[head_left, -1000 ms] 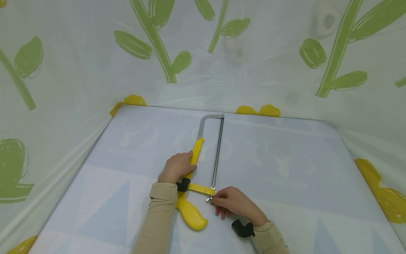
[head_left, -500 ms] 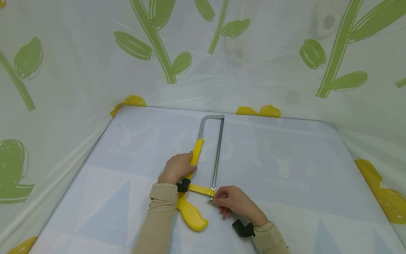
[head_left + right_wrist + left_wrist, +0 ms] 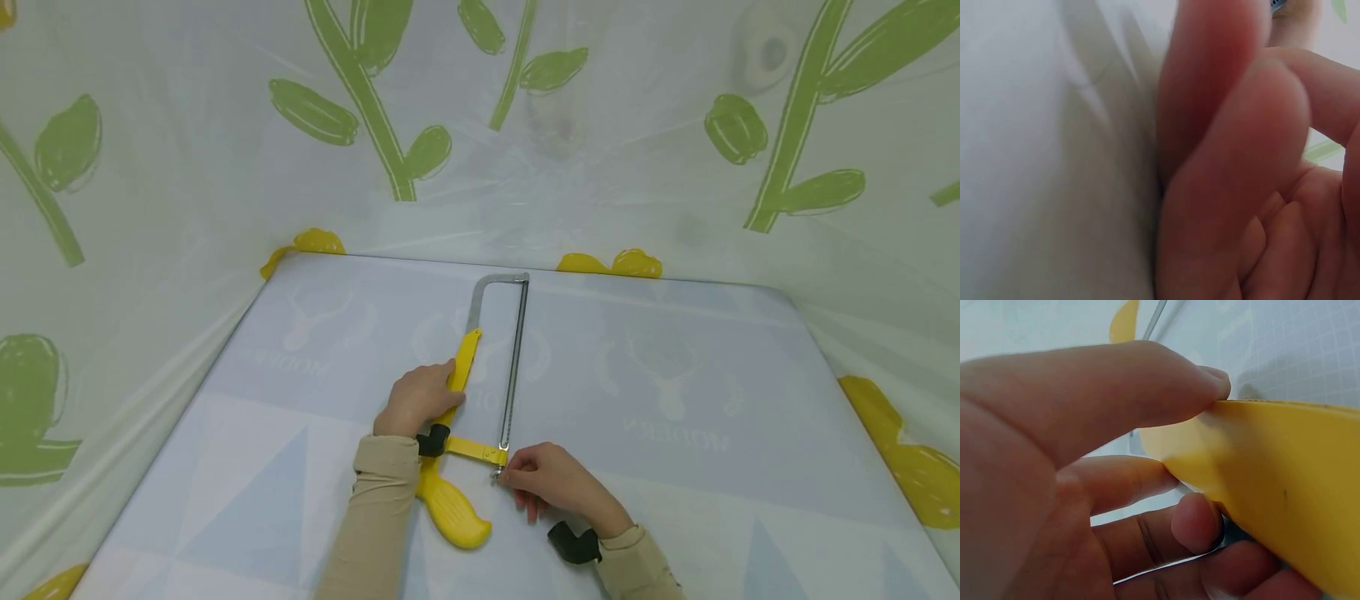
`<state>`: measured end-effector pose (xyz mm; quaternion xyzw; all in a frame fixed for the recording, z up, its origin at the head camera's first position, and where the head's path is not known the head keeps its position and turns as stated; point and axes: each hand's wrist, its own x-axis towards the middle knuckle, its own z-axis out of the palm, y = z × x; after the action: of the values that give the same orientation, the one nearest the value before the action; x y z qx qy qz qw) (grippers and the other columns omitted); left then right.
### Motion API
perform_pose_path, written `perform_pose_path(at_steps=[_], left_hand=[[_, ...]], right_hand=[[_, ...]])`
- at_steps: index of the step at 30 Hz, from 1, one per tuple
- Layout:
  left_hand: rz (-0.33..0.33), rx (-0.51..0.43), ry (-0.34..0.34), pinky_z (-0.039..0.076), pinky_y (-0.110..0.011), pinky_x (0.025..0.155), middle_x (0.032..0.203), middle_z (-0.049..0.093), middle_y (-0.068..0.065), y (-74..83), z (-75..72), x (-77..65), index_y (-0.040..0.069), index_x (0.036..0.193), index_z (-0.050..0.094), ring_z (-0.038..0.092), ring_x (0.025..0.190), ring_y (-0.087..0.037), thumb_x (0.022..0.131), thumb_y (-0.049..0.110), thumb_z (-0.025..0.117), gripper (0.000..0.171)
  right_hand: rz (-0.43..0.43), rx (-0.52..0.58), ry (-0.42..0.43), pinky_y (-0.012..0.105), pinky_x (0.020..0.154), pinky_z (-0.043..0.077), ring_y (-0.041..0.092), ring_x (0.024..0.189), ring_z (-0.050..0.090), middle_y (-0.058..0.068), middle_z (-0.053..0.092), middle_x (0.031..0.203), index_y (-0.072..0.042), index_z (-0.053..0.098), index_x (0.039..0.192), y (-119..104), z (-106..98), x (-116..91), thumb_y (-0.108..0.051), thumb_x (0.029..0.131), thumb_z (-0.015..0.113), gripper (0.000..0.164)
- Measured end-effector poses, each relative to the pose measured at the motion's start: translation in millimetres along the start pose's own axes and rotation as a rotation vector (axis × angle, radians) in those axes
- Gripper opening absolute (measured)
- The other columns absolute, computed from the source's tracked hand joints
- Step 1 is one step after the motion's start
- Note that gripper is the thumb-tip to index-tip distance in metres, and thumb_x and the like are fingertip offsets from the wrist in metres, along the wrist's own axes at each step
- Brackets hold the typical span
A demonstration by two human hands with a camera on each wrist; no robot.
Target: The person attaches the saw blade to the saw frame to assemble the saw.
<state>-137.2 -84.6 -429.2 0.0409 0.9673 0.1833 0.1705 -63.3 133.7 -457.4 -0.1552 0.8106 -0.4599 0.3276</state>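
A hacksaw with a yellow frame [image 3: 466, 358] and yellow handle [image 3: 456, 515] lies flat on the table, its grey blade [image 3: 514, 367] on the right side. My left hand [image 3: 420, 396] grips the yellow frame bar above the handle; in the left wrist view the thumb lies on one edge and curled fingers [image 3: 1197, 522] meet the other. At the blade's near end, my right hand [image 3: 558, 479] pinches a small silver wing nut [image 3: 496, 475] between thumb and forefinger. In the right wrist view the fingers [image 3: 1229, 175] fill the picture and hide the nut.
The table [image 3: 675, 400] has a pale cover with blue triangles and faint deer prints. A white curtain [image 3: 600, 183] with green leaves surrounds its back and sides. A black wrist mount [image 3: 573, 543] sits at the right wrist, close to the table.
The wing nut's wings stand at a different angle, and my right fingers have shifted slightly around it. The saw and my left hand keep their places.
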Motion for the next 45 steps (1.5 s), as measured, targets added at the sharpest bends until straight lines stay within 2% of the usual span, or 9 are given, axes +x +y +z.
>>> perform_pose_path(at_steps=[5,13,19,22,25,31,37,41,45], left_hand=[[0.004,-0.003,0.008,0.041,-0.033,0.068,0.111,0.058,-0.008,0.3,0.3,-0.7,0.011,0.137,0.038,0.049,0.076,-0.020,0.081,0.030,0.060,0.063],[-0.001,-0.006,0.010,0.042,-0.037,0.078,0.124,0.052,-0.009,0.4,1.2,-2.1,0.011,0.137,0.038,0.052,0.089,-0.021,0.082,0.030,0.059,0.062],[-0.003,0.004,0.005,0.042,-0.036,0.075,0.119,0.054,-0.009,1.7,0.6,-1.5,0.011,0.137,0.037,0.050,0.083,-0.020,0.082,0.031,0.060,0.063],[-0.002,0.007,0.007,0.042,-0.036,0.078,0.120,0.054,-0.009,1.8,0.5,-1.3,0.011,0.137,0.038,0.051,0.086,-0.021,0.082,0.031,0.060,0.063],[0.002,0.006,0.011,0.042,-0.037,0.079,0.121,0.053,-0.009,1.8,0.6,-1.1,0.010,0.137,0.038,0.052,0.089,-0.021,0.082,0.030,0.060,0.062],[0.003,0.008,0.012,0.042,-0.035,0.072,0.111,0.057,-0.008,1.6,0.3,-1.0,0.010,0.136,0.038,0.049,0.078,-0.020,0.082,0.031,0.060,0.062],[0.003,0.006,0.009,0.042,-0.037,0.076,0.119,0.055,-0.010,0.8,0.8,-1.3,0.010,0.136,0.038,0.052,0.085,-0.021,0.082,0.031,0.060,0.062],[0.004,-0.003,0.011,0.042,-0.038,0.079,0.122,0.053,-0.010,1.3,0.7,-1.7,0.010,0.136,0.038,0.053,0.091,-0.022,0.082,0.030,0.060,0.062],[0.002,-0.011,0.010,0.042,-0.036,0.076,0.118,0.055,-0.010,1.5,0.2,-1.9,0.010,0.136,0.038,0.052,0.086,-0.021,0.082,0.030,0.060,0.062]], right_hand=[[-0.006,-0.009,-0.008,0.032,0.042,0.044,0.017,0.041,0.052,0.003,0.059,0.056,-0.012,0.064,0.074,0.4,1.4,0.0,-0.034,0.086,0.057,0.026],[-0.002,0.009,-0.008,0.031,0.042,0.044,0.019,0.042,0.053,0.003,0.061,0.057,-0.012,0.064,0.073,1.8,3.9,0.4,-0.038,0.086,0.055,0.031],[0.019,-0.027,0.010,0.029,0.040,0.040,0.018,0.042,0.054,0.002,0.060,0.056,-0.014,0.063,0.071,-0.4,4.9,-0.1,-0.046,0.084,0.054,0.036],[0.026,-0.042,0.016,0.029,0.040,0.038,0.018,0.043,0.054,0.002,0.060,0.056,-0.014,0.063,0.071,-2.9,4.7,-0.7,-0.046,0.084,0.054,0.036],[0.023,-0.051,0.018,0.028,0.040,0.038,0.018,0.043,0.054,0.002,0.059,0.056,-0.014,0.063,0.071,-4.6,4.4,-1.5,-0.045,0.084,0.054,0.035],[0.008,-0.053,0.003,0.027,0.040,0.037,0.019,0.043,0.054,0.002,0.059,0.056,-0.014,0.063,0.074,-4.2,4.0,-2.1,-0.043,0.085,0.054,0.032],[0.011,-0.022,-0.009,0.029,0.043,0.041,0.020,0.044,0.054,0.004,0.059,0.057,-0.014,0.065,0.076,-2.0,3.6,-1.1,-0.033,0.087,0.053,0.024],[0.014,-0.039,-0.005,0.030,0.044,0.042,0.019,0.043,0.053,0.003,0.058,0.057,-0.015,0.065,0.076,-1.0,3.4,-1.1,-0.026,0.087,0.051,0.021],[0.013,-0.061,0.001,0.031,0.042,0.042,0.016,0.041,0.048,0.002,0.057,0.055,-0.017,0.065,0.077,-1.2,2.9,-1.5,-0.025,0.088,0.050,0.021]])
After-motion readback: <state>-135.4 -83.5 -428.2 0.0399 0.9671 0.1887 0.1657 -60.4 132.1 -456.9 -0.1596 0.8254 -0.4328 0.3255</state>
